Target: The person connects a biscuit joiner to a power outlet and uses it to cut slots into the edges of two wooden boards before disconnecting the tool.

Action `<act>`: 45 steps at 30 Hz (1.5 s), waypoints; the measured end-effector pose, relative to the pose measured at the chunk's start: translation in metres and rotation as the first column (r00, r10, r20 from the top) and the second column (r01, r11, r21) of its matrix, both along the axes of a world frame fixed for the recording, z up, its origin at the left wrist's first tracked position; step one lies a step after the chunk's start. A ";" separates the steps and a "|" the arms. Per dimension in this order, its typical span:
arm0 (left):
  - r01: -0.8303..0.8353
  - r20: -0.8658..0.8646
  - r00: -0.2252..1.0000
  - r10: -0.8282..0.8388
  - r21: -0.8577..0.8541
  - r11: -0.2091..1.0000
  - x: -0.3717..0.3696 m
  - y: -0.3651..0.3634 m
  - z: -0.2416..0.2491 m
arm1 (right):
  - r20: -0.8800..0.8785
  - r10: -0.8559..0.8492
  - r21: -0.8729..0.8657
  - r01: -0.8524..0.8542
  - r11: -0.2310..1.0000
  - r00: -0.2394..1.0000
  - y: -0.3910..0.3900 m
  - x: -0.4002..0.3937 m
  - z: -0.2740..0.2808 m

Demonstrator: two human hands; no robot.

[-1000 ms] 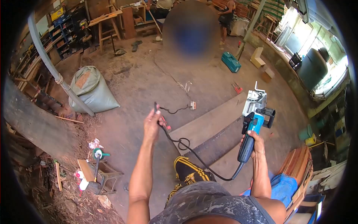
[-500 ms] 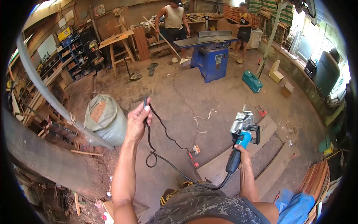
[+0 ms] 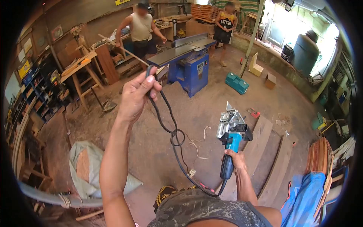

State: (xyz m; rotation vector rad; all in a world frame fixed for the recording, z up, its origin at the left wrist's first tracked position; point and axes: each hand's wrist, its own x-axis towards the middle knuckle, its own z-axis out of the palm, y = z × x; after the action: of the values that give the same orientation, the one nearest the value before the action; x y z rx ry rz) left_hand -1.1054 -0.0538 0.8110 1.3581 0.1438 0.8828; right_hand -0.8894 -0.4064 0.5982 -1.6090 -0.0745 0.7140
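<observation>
My left hand (image 3: 137, 94) is raised, thumb and fingers pinched round a doubled black power cord (image 3: 148, 73). Below it the cord hangs with a small loop, then runs down past my waist to the rear of the tool. In my right hand (image 3: 237, 159) is a teal and black biscuit joiner (image 3: 235, 142), gripped round its body. Its metal fence and head point forward, over the floor beside brown boards (image 3: 257, 140). A white socket end (image 3: 192, 173) lies near my feet, by a thin cable.
A blue jointer machine (image 3: 189, 73) stands ahead, with one person (image 3: 141, 28) behind it holding a long pole and another person (image 3: 225, 26) to its right. A teal case (image 3: 237, 83) lies on the floor. Left is a sawdust sack (image 3: 94, 166); right, a blue tarp (image 3: 302, 196).
My left hand has risen with the cord, drawing its loop higher. The biscuit joiner has shifted slightly left in view. My view has turned right; the person with the pole has moved an arm outward.
</observation>
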 end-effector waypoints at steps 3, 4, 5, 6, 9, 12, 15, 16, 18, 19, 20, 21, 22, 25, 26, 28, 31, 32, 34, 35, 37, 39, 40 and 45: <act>0.078 -0.071 0.995 -0.074 0.055 0.995 0.035 0.073 -0.003 | 0.021 -0.070 -0.018 0.070 0.997 0.997 0.052 0.007 0.007; 0.093 -0.097 0.992 -0.084 0.087 0.992 0.048 0.097 -0.004 | 0.048 -0.095 -0.029 0.097 0.995 0.994 0.070 0.008 0.009; 0.123 -0.101 0.988 -0.114 0.090 0.988 0.061 0.120 -0.008 | 0.046 -0.105 -0.035 0.107 0.994 0.993 0.085 0.015 0.006; 0.138 -0.100 0.987 -0.129 0.094 0.986 0.074 0.146 -0.010 | 0.046 -0.120 -0.031 0.121 0.992 0.992 0.105 0.020 0.008; 0.205 -0.149 0.971 -0.187 0.118 0.972 0.116 0.213 -0.041 | 0.106 -0.178 -0.047 0.184 0.982 0.978 0.157 0.035 0.018; 0.213 -0.164 0.969 -0.185 0.168 0.963 0.152 0.273 -0.060 | 0.158 -0.223 -0.083 0.238 0.968 0.962 0.218 0.061 0.022; 0.234 -0.223 0.956 -0.192 0.183 0.955 0.190 0.348 -0.080 | 0.219 -0.197 -0.085 0.219 0.972 0.956 0.296 0.107 0.004; 0.259 -0.256 0.945 -0.204 0.204 0.944 0.205 0.360 -0.087 | 0.251 -0.196 -0.060 0.218 0.974 0.948 0.315 0.128 -0.002; 0.304 -0.274 0.927 -0.255 0.156 0.940 0.218 0.389 -0.105 | 0.197 -0.196 -0.137 0.225 0.965 0.961 0.364 0.155 -0.008; 0.330 -0.316 0.912 -0.262 0.183 0.926 0.224 0.403 -0.118 | 0.193 -0.178 -0.102 0.200 0.975 0.965 0.393 0.169 -0.007; 0.353 -0.354 0.898 -0.261 0.227 0.908 0.232 0.420 -0.129 | 0.194 -0.160 -0.048 0.173 0.984 0.968 0.428 0.186 -0.003; 0.370 -0.391 0.872 -0.294 0.133 0.920 0.236 0.431 -0.152 | 0.201 -0.110 -0.130 0.137 0.982 0.973 0.457 0.195 0.013; 0.381 -0.424 0.843 -0.332 0.035 0.924 0.237 0.440 -0.186 | 0.199 -0.107 -0.126 0.134 0.983 0.974 0.484 0.210 0.014; 0.428 -0.648 0.697 -0.309 0.030 0.903 0.239 0.462 -0.304 | 0.333 0.068 -0.309 0.040 0.950 0.940 0.557 0.257 0.013; 0.436 -0.713 0.623 -0.323 -0.026 0.899 0.236 0.471 -0.333 | 0.352 0.132 -0.391 0.018 0.920 0.927 0.591 0.266 0.026; 0.409 -0.820 0.501 -0.276 -0.056 0.911 0.234 0.490 -0.360 | 0.356 0.221 -0.502 -0.014 0.865 0.908 0.657 0.284 0.037; 0.471 -0.966 0.253 -0.059 0.069 0.879 0.244 0.534 -0.413 | 0.363 0.260 -0.517 -0.038 0.855 0.895 0.754 0.316 0.011; 0.421 -0.920 0.387 -0.067 0.111 0.900 0.241 0.555 -0.476 | 0.370 0.302 -0.582 -0.034 0.813 0.879 0.788 0.326 0.002; 0.372 -0.863 0.457 -0.216 -0.035 0.928 0.247 0.601 -0.496 | 0.405 0.288 -0.596 0.012 0.803 0.868 0.852 0.335 -0.015; 0.390 -0.861 0.456 -0.227 -0.036 0.920 0.252 0.631 -0.490 | 0.394 0.297 -0.622 0.015 0.783 0.870 0.885 0.343 -0.027; 0.310 -0.851 0.476 -0.220 -0.072 0.948 0.250 0.677 -0.470 | 0.349 0.306 -0.672 0.009 0.741 0.886 0.938 0.356 -0.041; 0.269 -0.845 0.480 -0.235 -0.113 0.956 0.240 0.733 -0.470 | 0.338 0.276 -0.687 0.035 0.726 0.900 0.987 0.363 -0.045; 0.213 -0.843 0.482 -0.240 -0.154 0.965 0.231 0.757 -0.470 | 0.322 0.258 -0.701 0.046 0.712 0.911 1.004 0.363 -0.051; 0.231 -0.920 0.377 -0.109 -0.021 0.973 0.200 0.859 -0.475 | 0.311 0.177 -0.742 0.122 0.659 0.934 1.069 0.375 -0.070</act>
State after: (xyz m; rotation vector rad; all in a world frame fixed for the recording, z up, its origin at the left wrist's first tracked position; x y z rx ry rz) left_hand -0.9053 0.8056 0.3363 1.8143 0.8217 -0.1742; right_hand -0.5141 0.6628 0.5280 -2.5582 -0.0705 0.4709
